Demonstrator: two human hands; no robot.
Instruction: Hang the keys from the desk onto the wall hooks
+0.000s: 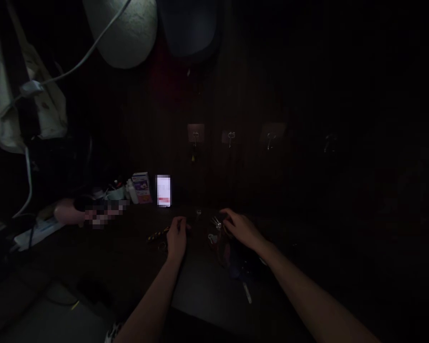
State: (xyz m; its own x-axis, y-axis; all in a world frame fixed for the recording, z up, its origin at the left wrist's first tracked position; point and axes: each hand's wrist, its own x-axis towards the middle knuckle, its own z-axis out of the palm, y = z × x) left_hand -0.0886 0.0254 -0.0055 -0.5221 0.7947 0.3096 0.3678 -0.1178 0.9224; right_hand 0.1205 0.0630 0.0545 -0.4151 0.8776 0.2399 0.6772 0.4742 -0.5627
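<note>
In dim light, my left hand (177,238) rests low over the dark table with its fingers bent inward. What they hold, if anything, is hidden. Against its left side lies a thin yellow-and-black striped thing (157,235), partly covered by the hand, with a small dark ring (162,246) below. My right hand (241,228) reaches in from the right, fingers stretched leftward and apart. Just by its fingertips are thin shiny metal pieces (217,222) and a small pale metal clasp (212,238). Beneath the hand is a dark heap (232,259), too dark to name, with a pale strip (248,292) below it.
A lit phone (163,190) stands upright at the back beside a purple box (141,187) and white bottle (131,191). Several metal hooks (231,137) are on the wall. At left are a pink rounded object (69,211), hanging pale bag (50,112) and white cable (89,50).
</note>
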